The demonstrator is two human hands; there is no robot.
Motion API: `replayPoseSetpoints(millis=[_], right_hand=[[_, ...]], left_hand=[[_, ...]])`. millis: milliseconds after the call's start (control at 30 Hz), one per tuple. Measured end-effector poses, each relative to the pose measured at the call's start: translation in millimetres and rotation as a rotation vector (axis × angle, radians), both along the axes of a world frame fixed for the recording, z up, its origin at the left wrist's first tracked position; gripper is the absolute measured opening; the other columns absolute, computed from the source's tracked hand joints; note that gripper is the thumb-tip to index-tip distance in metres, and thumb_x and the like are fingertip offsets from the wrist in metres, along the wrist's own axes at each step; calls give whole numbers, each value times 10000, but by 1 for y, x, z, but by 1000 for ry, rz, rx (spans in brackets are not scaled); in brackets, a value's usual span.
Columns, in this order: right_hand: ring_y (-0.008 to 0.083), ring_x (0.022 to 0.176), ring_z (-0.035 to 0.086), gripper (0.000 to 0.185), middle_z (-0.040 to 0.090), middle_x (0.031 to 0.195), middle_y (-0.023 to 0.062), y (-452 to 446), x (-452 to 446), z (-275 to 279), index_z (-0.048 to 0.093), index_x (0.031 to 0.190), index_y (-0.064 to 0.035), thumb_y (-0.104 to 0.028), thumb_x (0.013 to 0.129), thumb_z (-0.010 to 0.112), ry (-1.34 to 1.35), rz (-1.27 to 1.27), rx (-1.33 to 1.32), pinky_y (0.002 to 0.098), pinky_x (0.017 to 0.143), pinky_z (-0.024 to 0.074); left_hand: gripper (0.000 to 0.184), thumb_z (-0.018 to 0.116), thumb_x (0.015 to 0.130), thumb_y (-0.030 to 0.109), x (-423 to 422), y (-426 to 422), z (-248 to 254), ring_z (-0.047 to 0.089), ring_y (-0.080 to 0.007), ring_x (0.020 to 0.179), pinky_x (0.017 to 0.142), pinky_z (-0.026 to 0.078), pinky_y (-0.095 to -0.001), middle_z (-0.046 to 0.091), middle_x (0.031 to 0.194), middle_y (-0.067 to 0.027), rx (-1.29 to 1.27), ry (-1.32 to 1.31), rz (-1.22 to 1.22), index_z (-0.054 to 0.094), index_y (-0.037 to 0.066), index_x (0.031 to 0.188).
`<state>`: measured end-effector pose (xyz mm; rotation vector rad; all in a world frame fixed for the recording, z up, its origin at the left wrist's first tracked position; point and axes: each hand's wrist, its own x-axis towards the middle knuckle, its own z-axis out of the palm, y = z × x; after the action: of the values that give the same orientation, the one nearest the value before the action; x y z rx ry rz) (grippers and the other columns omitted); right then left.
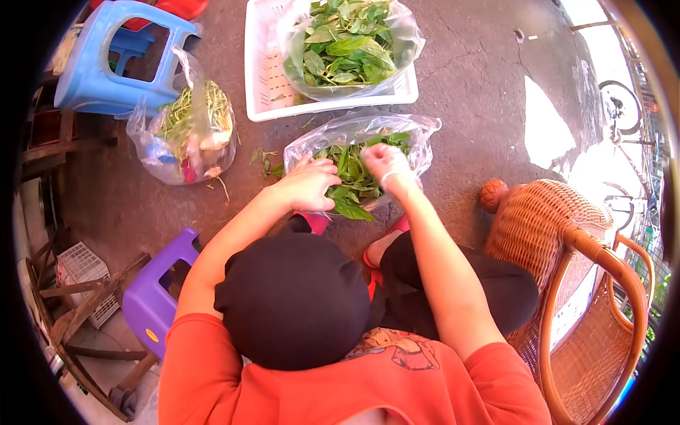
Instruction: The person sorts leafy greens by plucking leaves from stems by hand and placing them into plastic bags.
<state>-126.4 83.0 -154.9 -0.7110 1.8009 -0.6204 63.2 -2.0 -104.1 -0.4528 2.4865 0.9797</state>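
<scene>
A clear plastic bag (pixel 427 134) lies open on the ground in front of me, with green leaves (pixel 352 173) in it. At its left side is my left hand (pixel 310 183), fingers apart over the rim and the leaf edge, holding nothing that I can see. My right hand (pixel 386 161) is over the right part of the same leaves with its fingers curled together; what they hold, if anything, is hidden. Beyond this bag, a fuller bag of leaves (pixel 348 53) rests in a white plastic basket (pixel 268 113).
To the left are a blue stool (pixel 92 78), a clear bag of stems and scraps (pixel 202 131) and a purple stool (pixel 149 294). A wicker chair (pixel 542 219) stands close on the right. A few loose leaves (pixel 266 163) lie on the ground by the near bag.
</scene>
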Motion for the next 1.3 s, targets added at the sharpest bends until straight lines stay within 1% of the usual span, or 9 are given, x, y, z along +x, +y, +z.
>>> replayPoseSetpoints(millis=[67, 133, 367, 467, 633, 833, 1033, 1167, 1300], right_hand=[[286, 989, 588, 380, 620, 1029, 162, 3, 10, 21, 612, 1092, -108, -351, 801, 584, 199, 361, -12, 343, 868, 450], [293, 1041, 558, 449, 596, 1103, 139, 7, 13, 29, 589, 1134, -133, -402, 775, 589, 307, 580, -34, 356, 901, 433], [265, 940, 604, 415, 636, 987, 135, -1, -4, 72, 639, 1028, -127, -412, 726, 652, 419, 733, 308, 345, 811, 463], [264, 920, 609, 413, 651, 952, 81, 8, -11, 65, 674, 949, -186, -523, 715, 630, 438, 563, 327, 350, 793, 475], [264, 848, 621, 309, 653, 901, 89, 2, -8, 99, 673, 959, -179, -420, 775, 615, 700, 334, 57, 351, 767, 477], [214, 693, 603, 260, 636, 761, 101, 0, 9, 176, 665, 882, -95, -340, 819, 605, 359, 113, -297, 312, 663, 462], [74, 599, 451, 304, 532, 624, -12, 25, 14, 166, 618, 752, -5, -299, 828, 641, 51, -207, -413, 260, 576, 413], [78, 657, 481, 285, 574, 687, -6, 25, 25, 166, 610, 849, 6, -273, 816, 656, -73, -386, -461, 263, 632, 436], [115, 930, 497, 368, 560, 1061, 50, 21, 15, 155, 519, 1136, -21, -201, 836, 631, -129, -606, -494, 274, 849, 392]], left_hand=[[492, 640, 669, 267, 5, 1, -6, 374, -305, 1219, 1031, 235, -510, 508, 1173, -166, 31, 38, 101, 582, 36, 1098], [481, 645, 690, 268, 11, 2, -13, 431, -307, 1156, 1008, 285, -458, 532, 1134, -164, 106, 147, 258, 577, 17, 1095], [354, 627, 772, 163, 22, 6, -28, 561, -168, 966, 866, 423, -301, 605, 1036, -116, 576, 419, 873, 579, -34, 1062], [263, 592, 816, 89, 18, 12, -20, 577, -123, 882, 806, 451, -261, 623, 977, -83, 624, 496, 989, 584, -33, 1049], [169, 552, 856, 32, 17, 7, 24, 582, -117, 876, 812, 458, -247, 633, 954, -72, 832, 772, 1086, 587, -27, 1011], [160, 579, 844, 54, 15, -2, 65, 598, -147, 865, 804, 478, -277, 621, 977, -97, 1179, 879, 1042, 555, -1, 992], [129, 572, 825, -17, -5, 5, 86, 604, -134, 834, 762, 497, -259, 613, 943, -77, 1282, 910, 1066, 549, 7, 950], [150, 576, 811, -40, -9, 9, 86, 592, -137, 842, 774, 494, -275, 598, 913, -68, 1341, 907, 1100, 522, 23, 936], [153, 576, 808, -42, -9, 12, 82, 581, -140, 844, 779, 488, -284, 594, 905, -62, 1385, 989, 1090, 512, 45, 916]])
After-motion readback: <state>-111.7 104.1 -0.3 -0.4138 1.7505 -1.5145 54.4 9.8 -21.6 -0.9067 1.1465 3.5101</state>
